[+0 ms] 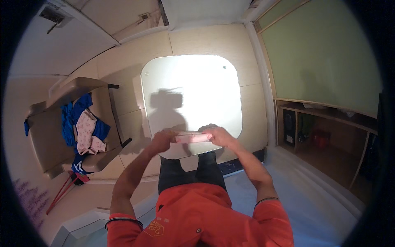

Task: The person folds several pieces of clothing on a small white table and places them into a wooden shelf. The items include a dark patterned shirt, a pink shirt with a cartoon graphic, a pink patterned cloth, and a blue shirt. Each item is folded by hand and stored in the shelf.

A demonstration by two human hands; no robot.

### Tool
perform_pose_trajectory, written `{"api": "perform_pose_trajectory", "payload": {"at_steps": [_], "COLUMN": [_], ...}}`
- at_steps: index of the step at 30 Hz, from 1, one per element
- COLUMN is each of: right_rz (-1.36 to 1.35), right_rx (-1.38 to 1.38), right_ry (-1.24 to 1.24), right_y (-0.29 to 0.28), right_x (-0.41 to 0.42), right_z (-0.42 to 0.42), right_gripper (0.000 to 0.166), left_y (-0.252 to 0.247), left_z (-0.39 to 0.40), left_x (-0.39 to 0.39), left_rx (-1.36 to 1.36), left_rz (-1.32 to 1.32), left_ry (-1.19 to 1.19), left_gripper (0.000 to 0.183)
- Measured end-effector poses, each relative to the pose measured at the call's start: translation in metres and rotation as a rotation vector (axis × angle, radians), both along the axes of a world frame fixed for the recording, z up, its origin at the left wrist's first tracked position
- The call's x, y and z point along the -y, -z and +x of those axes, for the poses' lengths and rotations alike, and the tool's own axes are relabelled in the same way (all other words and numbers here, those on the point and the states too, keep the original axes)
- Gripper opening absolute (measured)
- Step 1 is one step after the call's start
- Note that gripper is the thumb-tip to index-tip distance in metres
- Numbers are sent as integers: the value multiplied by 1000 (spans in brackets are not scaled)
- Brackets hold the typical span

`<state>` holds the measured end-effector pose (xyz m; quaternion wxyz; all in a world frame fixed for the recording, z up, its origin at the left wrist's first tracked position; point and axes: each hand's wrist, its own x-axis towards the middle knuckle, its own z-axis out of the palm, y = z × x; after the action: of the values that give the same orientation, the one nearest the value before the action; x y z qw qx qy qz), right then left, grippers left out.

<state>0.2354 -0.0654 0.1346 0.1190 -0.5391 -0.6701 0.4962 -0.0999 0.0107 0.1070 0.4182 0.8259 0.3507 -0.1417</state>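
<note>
Both of my hands hold a flat pinkish pack [192,138] level, one at each end. It has a shiny surface, and what it contains cannot be made out. My left hand [163,140] grips the pack's left end, and my right hand [221,136] has its fingers closed on the right end. The pack is over the near edge of a white table [211,102] with rounded corners. Shadows of my head and arms fall across the tabletop.
On the left stands a brown plastic chair [51,136] with blue clothing [101,129] and a pink patterned garment [85,128] on it. A red-handled dustpan [60,193] is behind it. Wooden shelves [327,160] below a green panel [321,58] line the right side.
</note>
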Motion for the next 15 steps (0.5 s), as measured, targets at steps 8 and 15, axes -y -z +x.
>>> {"api": "perform_pose_trajectory", "payload": {"at_steps": [8, 15], "right_rz": [-45, 433], "right_rx": [467, 452], "right_ry": [201, -51], "right_y": [46, 36], "right_x": [-50, -10], "right_z": [8, -46], "right_gripper": [44, 45], "left_y": [48, 9], "left_z": [18, 74], "left_x": [-64, 9], "left_rx": [-201, 181], "left_rz": [111, 463], "left_ry": [-220, 92], "left_gripper": [42, 55]}}
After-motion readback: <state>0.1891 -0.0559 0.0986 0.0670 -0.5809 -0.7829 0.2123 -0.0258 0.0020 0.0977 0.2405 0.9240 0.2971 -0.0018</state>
